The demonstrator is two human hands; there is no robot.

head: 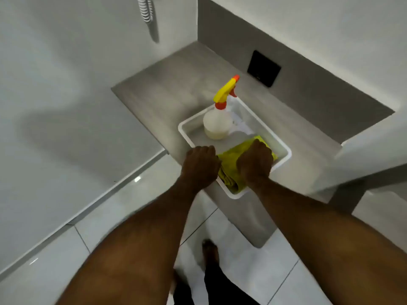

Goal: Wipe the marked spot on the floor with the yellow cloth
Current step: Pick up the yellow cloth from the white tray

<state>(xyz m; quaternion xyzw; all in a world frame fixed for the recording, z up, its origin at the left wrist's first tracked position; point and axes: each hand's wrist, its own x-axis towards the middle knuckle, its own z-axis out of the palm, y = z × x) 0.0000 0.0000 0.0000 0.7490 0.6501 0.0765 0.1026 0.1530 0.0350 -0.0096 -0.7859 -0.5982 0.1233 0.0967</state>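
The yellow cloth (229, 166) lies crumpled in the near end of a white tray (284, 148) on a grey ledge. My right hand (255, 164) rests on top of the cloth with its fingers curled down into it. My left hand (199, 167) is at the tray's near left rim, fingers bent, touching the cloth's left edge. A spray bottle (217, 122) with a yellow and orange trigger head stands upright in the tray's far end. No marked spot shows on the visible floor tiles.
The grey ledge (167, 91) runs along a white wall. A black plate (263, 68) is set in the grey panel behind. A coiled hose (145, 9) hangs at the top. Glossy white floor tiles (246, 260) and my foot (210, 249) lie below.
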